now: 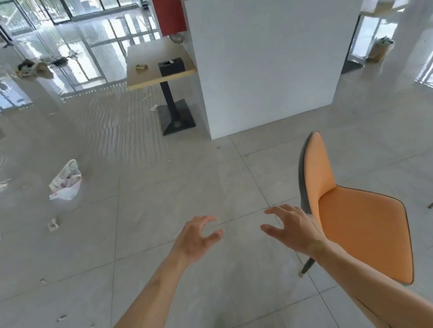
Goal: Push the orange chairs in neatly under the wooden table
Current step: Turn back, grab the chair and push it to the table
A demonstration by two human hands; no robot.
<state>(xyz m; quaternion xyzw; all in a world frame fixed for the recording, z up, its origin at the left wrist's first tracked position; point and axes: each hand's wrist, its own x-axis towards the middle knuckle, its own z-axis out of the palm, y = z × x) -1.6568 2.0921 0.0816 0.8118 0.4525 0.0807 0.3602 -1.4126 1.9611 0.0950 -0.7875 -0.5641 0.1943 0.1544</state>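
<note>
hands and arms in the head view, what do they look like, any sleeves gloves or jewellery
Both arms are bare along all that shows of them: no sleeves in view. The left hand and the right hand wear no gloves, and no rings, watch or bracelet show on the fingers or wrists. No markings are visible.

Bright daylight pours in through the windows [83, 2] along the far wall and at the right edge. The glossy floor [160, 195] mirrors the panes in white streaks at upper left, where glare washes out detail. Nearer, the light is even and shadows are faint. The wide lens bends straight lines toward the edges, and the white partition [265, 53] leans. Far things look soft and smeared; a rippled pattern crosses the mid floor. Both forearms are fairly sharp.
</note>
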